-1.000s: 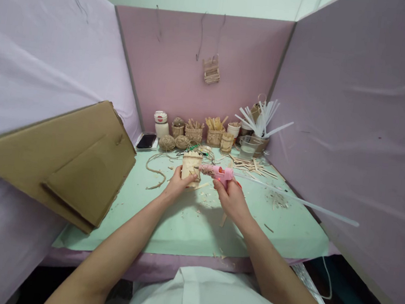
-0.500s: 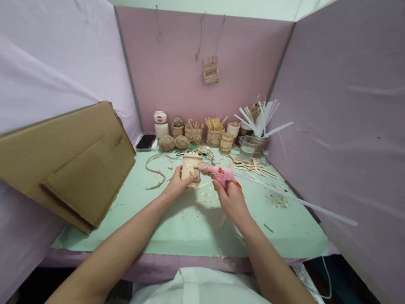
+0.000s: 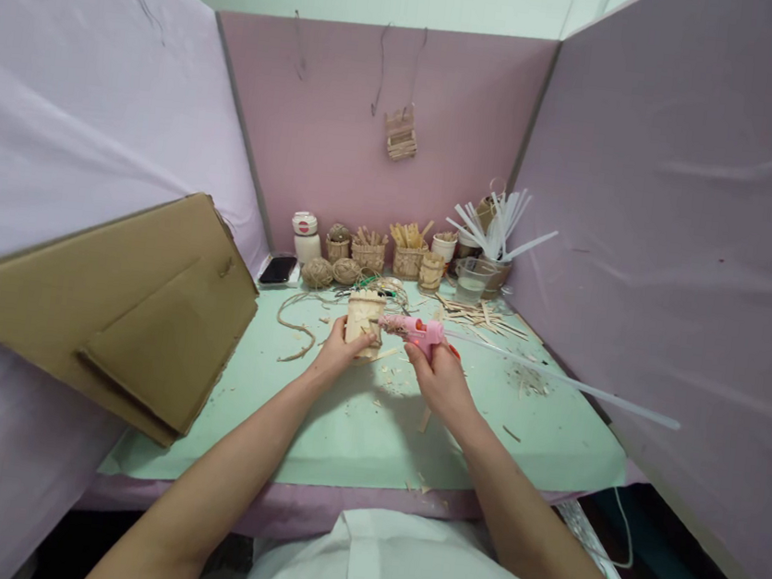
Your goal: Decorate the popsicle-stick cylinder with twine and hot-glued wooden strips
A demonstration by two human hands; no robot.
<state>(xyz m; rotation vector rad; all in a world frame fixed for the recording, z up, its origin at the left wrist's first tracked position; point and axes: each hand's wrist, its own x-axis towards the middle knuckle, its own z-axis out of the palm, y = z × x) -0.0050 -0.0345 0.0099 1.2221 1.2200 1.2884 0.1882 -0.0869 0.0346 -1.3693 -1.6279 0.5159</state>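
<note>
My left hand (image 3: 341,348) is closed around a small pale wooden tower (image 3: 364,315) with a notched top rim, held upright above the table. A pink hot glue gun (image 3: 427,331) is gripped in my right hand (image 3: 442,375). Its nozzle points left and meets the tower's right side, close to my left thumb; whether it touches cannot be made out. From the gun's back a long clear glue stick (image 3: 598,388) sticks out to the right. Wood shavings lie on the green tabletop (image 3: 354,444) below my hands.
A large cardboard piece (image 3: 148,300) leans at the left. Along the back stand a phone (image 3: 279,270), a white jar (image 3: 306,239), twine balls (image 3: 318,272), stick baskets (image 3: 409,260) and a tub of glue sticks (image 3: 500,233). Thin wood strips (image 3: 484,317) and twine (image 3: 298,328) lie nearer.
</note>
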